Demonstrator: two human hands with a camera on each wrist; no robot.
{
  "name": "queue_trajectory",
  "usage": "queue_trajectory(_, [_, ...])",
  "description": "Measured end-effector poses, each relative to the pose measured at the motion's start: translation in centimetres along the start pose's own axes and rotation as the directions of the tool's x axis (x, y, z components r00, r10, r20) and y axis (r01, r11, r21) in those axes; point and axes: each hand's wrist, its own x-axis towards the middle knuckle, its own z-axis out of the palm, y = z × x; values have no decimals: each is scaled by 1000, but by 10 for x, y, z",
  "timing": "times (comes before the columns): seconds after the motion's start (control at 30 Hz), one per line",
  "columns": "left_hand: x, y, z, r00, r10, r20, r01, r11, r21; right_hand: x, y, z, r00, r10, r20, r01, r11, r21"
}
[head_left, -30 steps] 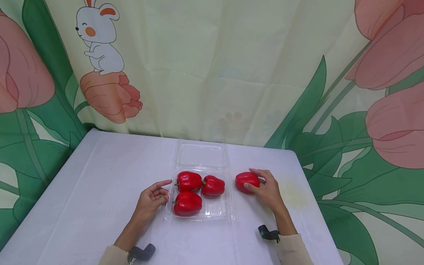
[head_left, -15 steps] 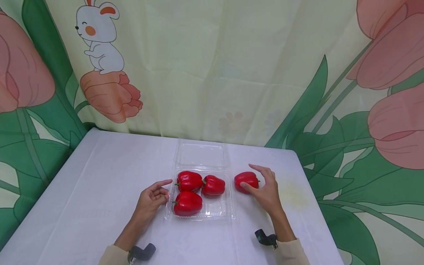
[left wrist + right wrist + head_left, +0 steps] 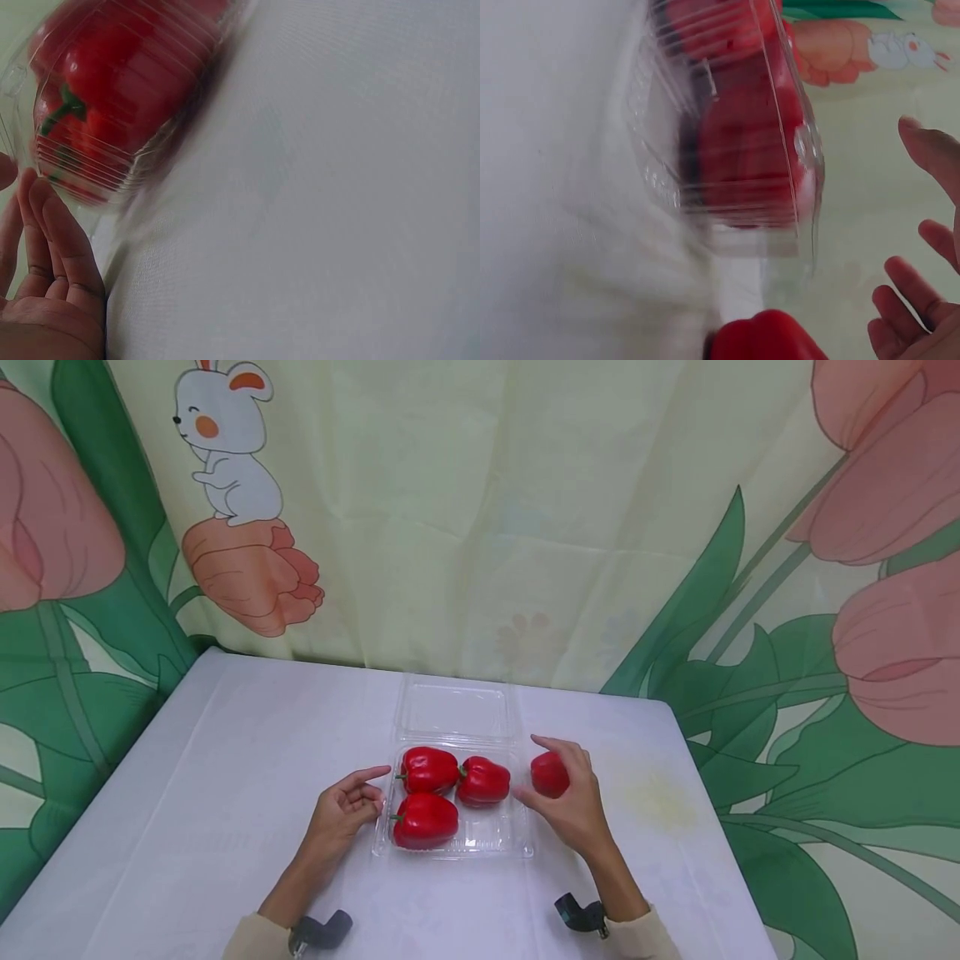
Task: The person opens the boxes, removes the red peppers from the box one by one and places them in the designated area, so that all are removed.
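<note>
Table (image 3: 225, 760), white-draped, w/ clear plastic clamshell (image 3: 491, 839), lid (image 3: 453, 710) back, 3 red bell peppers (image 3: 425, 822) inside. Forearms (image 3: 611, 872) reach in from near edge. R hand (image 3: 573, 806), thumb & index wide apart, half-hides 4th pepper (image 3: 548, 775) on table just R of clamshell; contact unclear. L hand (image 3: 341, 818), fingers mostly straight, tips at clamshell's L rim.

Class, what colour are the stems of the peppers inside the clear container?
Green; the stems show best in the left wrist view.
</note>
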Motion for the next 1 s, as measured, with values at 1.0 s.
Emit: queue_trajectory(1.0, [4,-2,-2,1000,-23,-5,23,1000,6,0,-14,48,983,-72,168,85,994,-73])
